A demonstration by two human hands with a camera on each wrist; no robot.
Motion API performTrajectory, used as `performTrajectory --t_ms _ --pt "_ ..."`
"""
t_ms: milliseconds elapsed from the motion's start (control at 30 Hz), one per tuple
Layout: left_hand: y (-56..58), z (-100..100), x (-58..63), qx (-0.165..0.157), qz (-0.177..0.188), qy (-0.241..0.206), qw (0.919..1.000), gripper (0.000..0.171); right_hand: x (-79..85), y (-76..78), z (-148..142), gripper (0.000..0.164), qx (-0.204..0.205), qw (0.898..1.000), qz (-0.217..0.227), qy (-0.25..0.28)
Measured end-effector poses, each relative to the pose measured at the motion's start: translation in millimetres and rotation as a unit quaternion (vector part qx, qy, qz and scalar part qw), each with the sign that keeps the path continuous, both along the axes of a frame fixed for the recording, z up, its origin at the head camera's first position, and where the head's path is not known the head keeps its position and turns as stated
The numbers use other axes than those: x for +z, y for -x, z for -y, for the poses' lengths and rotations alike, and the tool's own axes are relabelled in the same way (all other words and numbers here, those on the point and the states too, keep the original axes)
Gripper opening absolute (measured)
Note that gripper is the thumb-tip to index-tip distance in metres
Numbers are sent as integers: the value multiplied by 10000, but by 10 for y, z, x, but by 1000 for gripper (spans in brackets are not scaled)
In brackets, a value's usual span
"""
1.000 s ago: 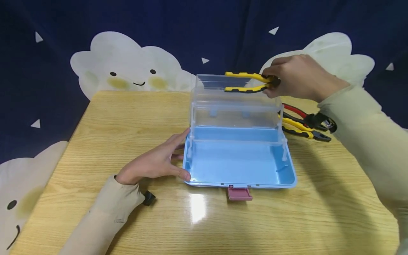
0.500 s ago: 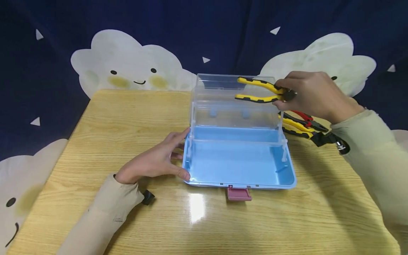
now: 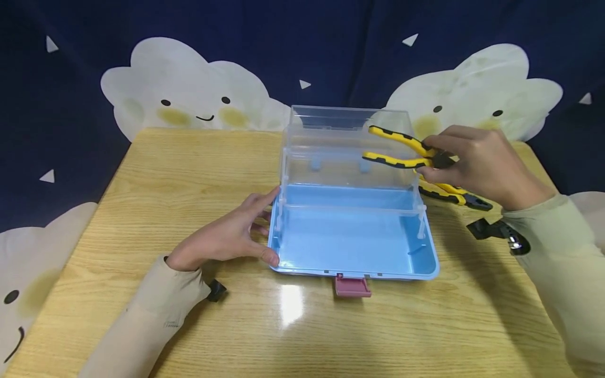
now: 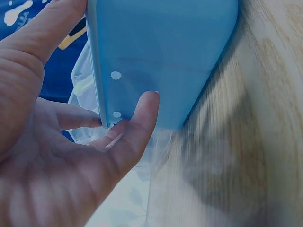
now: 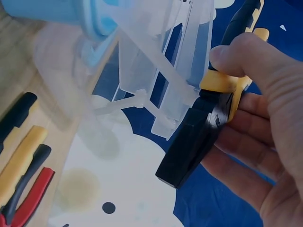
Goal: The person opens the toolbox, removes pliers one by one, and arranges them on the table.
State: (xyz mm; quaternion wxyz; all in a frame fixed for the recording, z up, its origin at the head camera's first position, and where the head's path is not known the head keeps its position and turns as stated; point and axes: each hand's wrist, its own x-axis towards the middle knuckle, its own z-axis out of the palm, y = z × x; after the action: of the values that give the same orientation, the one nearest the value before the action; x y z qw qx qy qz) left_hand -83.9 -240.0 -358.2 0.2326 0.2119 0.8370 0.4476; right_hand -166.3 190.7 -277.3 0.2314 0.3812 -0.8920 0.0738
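A light blue toolbox (image 3: 347, 239) stands unlatched on the table, its clear tiers (image 3: 350, 170) raised at the back. My left hand (image 3: 222, 233) holds the box's left side, thumb at the front corner of the rim. In the left wrist view, its fingers bear on the blue side wall (image 4: 165, 52). My right hand (image 3: 487, 165) grips yellow-and-black pliers (image 3: 397, 160) near their pivot, above the box's right rear. Their handles point left, spread apart; the right wrist view shows their black head (image 5: 189, 146) under my fingers.
Another yellow-and-black pair of pliers (image 3: 439, 195) lies right of the box, partly hidden by my right hand. Beside it are red-and-black handles (image 5: 35, 198) in the right wrist view. A maroon clasp (image 3: 352, 287) juts from the box's front. Behind hangs a dark blue cloud-print cloth (image 3: 331, 42).
My right hand has moved right and lower, towards me, carrying the pliers from over the clear tiers. My left hand stays at the toolbox's left side.
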Motion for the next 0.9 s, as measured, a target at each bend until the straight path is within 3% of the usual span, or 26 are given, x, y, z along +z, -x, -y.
performTrajectory --t_ms 400,667,767,900 --pt "-60 86 9 26 -9 34 10000 135 -152 -166 -119 50 -172 9997 87 154" --pt "-71 133 -10 41 77 -49 9999 135 -259 -229 -268 43 -287 9990 100 327" --pt "-71 142 -16 39 83 -54 9999 134 -292 -245 -330 58 -326 9984 60 449" --pt "-72 143 -19 41 106 -27 9999 133 -322 -294 -382 53 -555 9972 96 501"
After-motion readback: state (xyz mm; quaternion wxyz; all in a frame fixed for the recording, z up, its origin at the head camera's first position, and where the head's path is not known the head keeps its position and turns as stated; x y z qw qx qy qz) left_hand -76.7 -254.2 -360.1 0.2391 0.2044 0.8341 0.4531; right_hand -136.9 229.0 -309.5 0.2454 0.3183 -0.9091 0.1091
